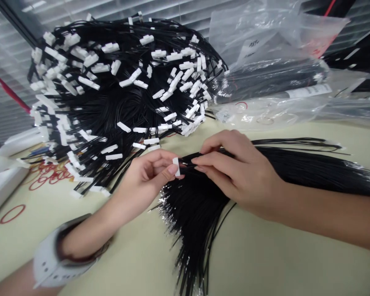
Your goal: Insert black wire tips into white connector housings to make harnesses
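Note:
A small white connector housing [176, 166] is pinched between the thumb and fingers of my left hand [151, 170]. Black wires run from its right side toward my right hand [237, 168], whose thumb and fingertips are closed on a black wire [189, 159] a short way from the housing. How many wires sit in the housing is too small to tell. Beneath both hands lies a thick bundle of loose black wires [200, 201], its silvery terminal ends fanned toward the left and front. More of the bundle stretches right, under my right forearm.
A large heap of black wires with white connectors [120, 94] stands at the back left. Red rubber bands [47, 174] lie beside it, near a white box [6, 185]. Clear plastic bags [271, 78] with black wires rest at the back right on the pale table [283, 263], before window blinds.

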`<state>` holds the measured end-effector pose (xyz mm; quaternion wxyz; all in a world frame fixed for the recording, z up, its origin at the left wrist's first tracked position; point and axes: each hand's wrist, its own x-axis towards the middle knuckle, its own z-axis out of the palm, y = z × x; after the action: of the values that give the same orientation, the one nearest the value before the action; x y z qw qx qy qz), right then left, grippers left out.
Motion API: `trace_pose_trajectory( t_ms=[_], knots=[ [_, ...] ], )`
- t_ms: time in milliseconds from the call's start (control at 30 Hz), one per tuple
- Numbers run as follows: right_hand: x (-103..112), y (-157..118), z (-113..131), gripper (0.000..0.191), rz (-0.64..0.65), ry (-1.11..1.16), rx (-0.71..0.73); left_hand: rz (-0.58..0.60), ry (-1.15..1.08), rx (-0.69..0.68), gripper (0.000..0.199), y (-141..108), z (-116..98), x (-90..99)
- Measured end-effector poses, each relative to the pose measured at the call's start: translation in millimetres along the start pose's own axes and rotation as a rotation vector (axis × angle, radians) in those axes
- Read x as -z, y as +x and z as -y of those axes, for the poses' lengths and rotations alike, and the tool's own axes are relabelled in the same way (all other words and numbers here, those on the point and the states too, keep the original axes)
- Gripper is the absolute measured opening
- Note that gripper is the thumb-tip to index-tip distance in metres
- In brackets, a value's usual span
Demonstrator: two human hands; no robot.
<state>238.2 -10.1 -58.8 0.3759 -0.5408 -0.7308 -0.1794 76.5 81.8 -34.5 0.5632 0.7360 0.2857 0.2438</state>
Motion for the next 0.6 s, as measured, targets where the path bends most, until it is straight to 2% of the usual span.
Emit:
trace_pose_trajectory(
  t_ms=[100,200,267,400,600],
  knots=[
    [5.1,2.0,1.1,0.012,-0.026,-0.070,0.143,0.006,-0.040,0.037,0.005,0.9,2.0,1.0],
    [5.9,0.6,3.2,0.013,0.067,-0.097,0.207,0.036,-0.059,0.039,0.004,0.0,4.5,2.5],
    [4.2,-0.5,3.7,0.015,0.126,-0.113,0.174,0.046,-0.054,0.014,0.004,-1.1,5.3,3.2],
    [0.5,1.0,2.5,0.018,0.156,-0.089,0.075,0.065,-0.018,-0.056,0.006,-3.2,3.6,3.7],
    [4.1,8.3,4.7,0.012,0.169,0.167,-0.032,0.083,0.027,-0.059,0.004,-3.9,0.8,4.1]
  ],
)
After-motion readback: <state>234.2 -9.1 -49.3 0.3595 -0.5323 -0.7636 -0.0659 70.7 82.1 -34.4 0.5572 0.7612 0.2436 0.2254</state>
